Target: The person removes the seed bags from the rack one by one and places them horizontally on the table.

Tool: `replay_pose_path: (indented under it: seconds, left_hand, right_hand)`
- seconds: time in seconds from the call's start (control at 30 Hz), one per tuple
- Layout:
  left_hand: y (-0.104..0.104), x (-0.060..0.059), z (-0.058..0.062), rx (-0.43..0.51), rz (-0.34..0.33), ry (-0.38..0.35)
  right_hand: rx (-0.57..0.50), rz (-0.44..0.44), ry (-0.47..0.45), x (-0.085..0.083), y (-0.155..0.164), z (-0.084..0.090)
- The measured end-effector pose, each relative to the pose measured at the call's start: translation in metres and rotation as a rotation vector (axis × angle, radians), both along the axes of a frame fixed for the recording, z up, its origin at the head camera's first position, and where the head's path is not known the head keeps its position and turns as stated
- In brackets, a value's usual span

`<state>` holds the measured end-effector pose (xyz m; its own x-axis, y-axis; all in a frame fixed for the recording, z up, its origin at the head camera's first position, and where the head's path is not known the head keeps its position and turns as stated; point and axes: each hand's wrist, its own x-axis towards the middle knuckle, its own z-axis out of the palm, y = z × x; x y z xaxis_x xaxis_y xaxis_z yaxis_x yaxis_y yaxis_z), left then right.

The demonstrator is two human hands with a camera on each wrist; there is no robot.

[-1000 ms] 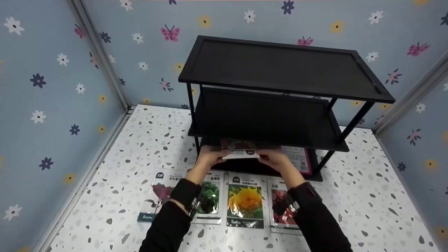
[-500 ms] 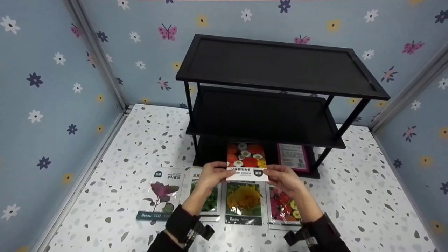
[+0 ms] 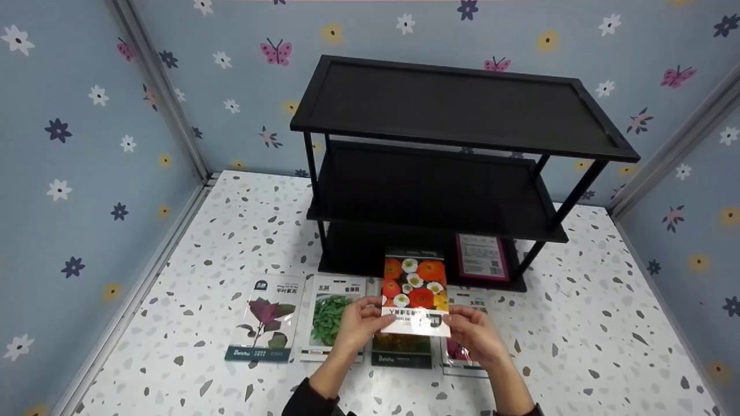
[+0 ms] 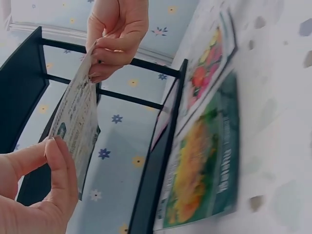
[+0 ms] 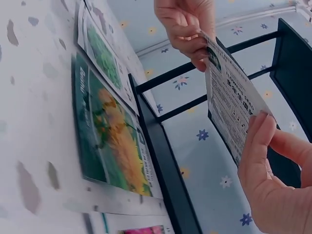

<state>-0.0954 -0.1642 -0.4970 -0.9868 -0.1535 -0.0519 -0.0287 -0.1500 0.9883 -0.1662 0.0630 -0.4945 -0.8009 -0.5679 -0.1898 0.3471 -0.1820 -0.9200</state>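
Note:
A seed packet (image 3: 415, 283) with red, orange and white flowers is held up in front of the black shelf, its white printed end towards me. My left hand (image 3: 358, 326) pinches the left corner of that end between thumb and fingers. At the opposite corner, my right hand (image 3: 477, 336) grips it the same way. Below lies a sunflower seed packet (image 3: 402, 353), partly covered in the head view; the left wrist view shows its yellow bloom apart from the held packet. Both wrist views show printed text on the held packet's back.
A three-tier black shelf (image 3: 433, 185) stands against the flowered wall. On its bottom tier leans or lies a pink-edged packet (image 3: 483, 257). Along its front on the speckled table lie a purple-leaf packet (image 3: 263, 320), a green-herb packet (image 3: 330, 320) and a red-and-pink flower packet (image 3: 462, 361).
Both hands have drawn the flower packet out from the bottom tier towards me, over the row of packets. More of its picture now shows. The packets on the table stay put.

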Motion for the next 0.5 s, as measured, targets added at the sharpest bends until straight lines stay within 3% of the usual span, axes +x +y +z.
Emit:
replay_pose_path:
  seconds: [0.17, 0.33, 0.43, 0.5]
  left_hand:
    - [0.010, 0.004, -0.010, 0.097, 0.031, 0.018]
    - [0.028, 0.003, -0.020, 0.203, 0.147, 0.025]
    - [0.042, -0.004, -0.040, 0.299, 0.201, 0.011]
    - [0.052, -0.012, -0.062, 0.366, 0.216, 0.001]
  right_hand:
    - [0.046, -0.100, -0.021, 0.011, 0.001, -0.006]
    - [0.052, -0.188, -0.023, 0.015, 0.000, -0.007]
    - [0.035, -0.243, -0.007, 0.017, -0.003, -0.007]
    - [0.030, -0.278, 0.008, 0.018, -0.006, -0.007]
